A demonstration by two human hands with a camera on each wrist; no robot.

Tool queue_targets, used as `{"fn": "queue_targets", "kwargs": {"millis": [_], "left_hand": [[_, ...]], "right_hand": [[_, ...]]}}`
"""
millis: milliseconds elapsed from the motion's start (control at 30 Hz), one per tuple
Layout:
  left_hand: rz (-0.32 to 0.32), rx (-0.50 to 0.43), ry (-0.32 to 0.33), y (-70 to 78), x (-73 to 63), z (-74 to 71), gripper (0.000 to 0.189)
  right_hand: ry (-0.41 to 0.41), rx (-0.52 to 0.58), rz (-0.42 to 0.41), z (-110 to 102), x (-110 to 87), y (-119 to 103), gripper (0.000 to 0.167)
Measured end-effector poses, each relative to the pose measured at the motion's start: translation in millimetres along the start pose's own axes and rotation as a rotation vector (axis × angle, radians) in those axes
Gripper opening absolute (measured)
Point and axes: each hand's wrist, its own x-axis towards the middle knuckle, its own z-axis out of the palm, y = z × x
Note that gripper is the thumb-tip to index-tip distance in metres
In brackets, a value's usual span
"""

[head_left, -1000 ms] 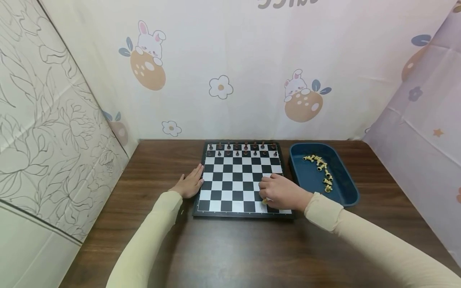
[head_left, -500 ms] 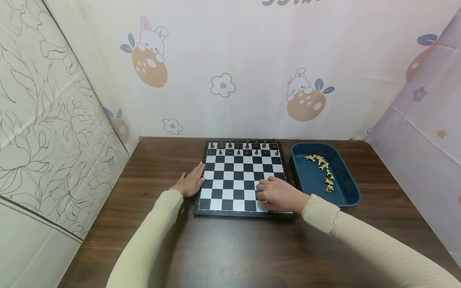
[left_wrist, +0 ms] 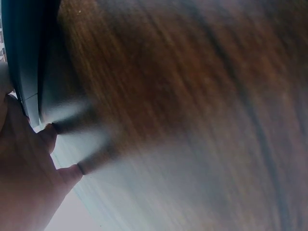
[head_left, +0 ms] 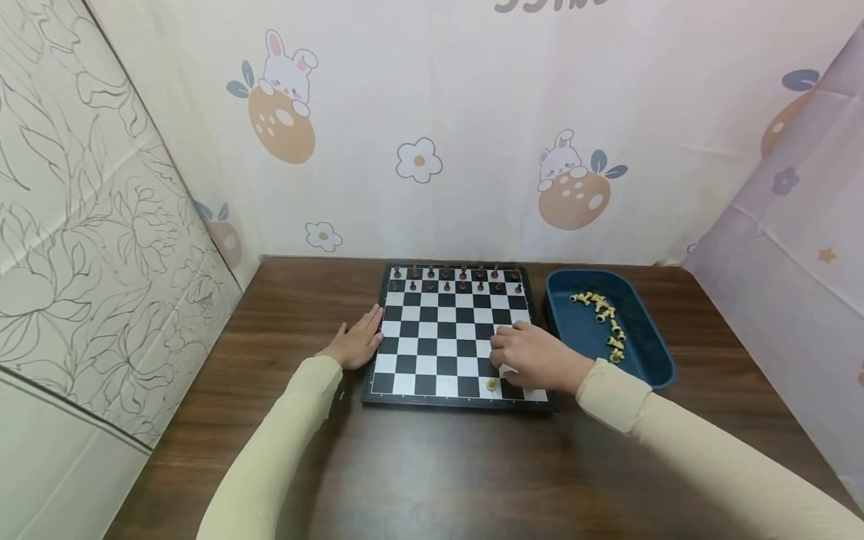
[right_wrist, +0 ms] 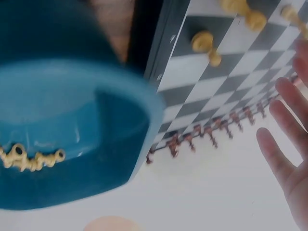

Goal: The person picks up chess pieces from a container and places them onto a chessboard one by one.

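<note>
A black-and-white chessboard (head_left: 437, 327) lies on the table. My left hand (head_left: 354, 342) rests along its left edge with fingers straight, touching the frame. Over the board's near right part hovers my right hand (head_left: 536, 355), fingers relaxed and holding nothing. Just left of its thumb a pale yellow chess piece (head_left: 491, 384) stands on the nearest row. The right wrist view shows two more yellow pieces, a pawn (right_wrist: 206, 45) and a bigger piece (right_wrist: 244, 13); in the head view my right hand hides them. Dark red-brown chess pieces (head_left: 446, 286) fill the two far rows.
To the right of the board stands a blue tray (head_left: 556, 315) with several yellow chess pieces (head_left: 610, 322) lying in it. The wooden table (head_left: 432, 472) meets a patterned curtain (head_left: 472, 202) at the back and a floral panel (head_left: 101, 225) at the left.
My right hand has let go of the yellow piece, which now stands on the nearest row, and has drawn back slightly to the right. The left hand stays at the board's edge.
</note>
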Motion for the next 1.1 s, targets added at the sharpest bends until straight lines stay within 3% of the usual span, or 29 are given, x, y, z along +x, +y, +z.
{"fn": "queue_targets", "kwargs": {"millis": [700, 1100], "left_hand": [[-0.006, 0.000, 0.005, -0.8, -0.7, -2.1, 0.059], [-0.001, -0.014, 0.015, 0.5, -0.8, 2.1, 0.059]], "right_hand": [[0.089, -0.054, 0.172, -25, -45.8, 65, 0.014], [0.093, -0.033, 0.256, -18, -81.4, 109, 0.013]]}}
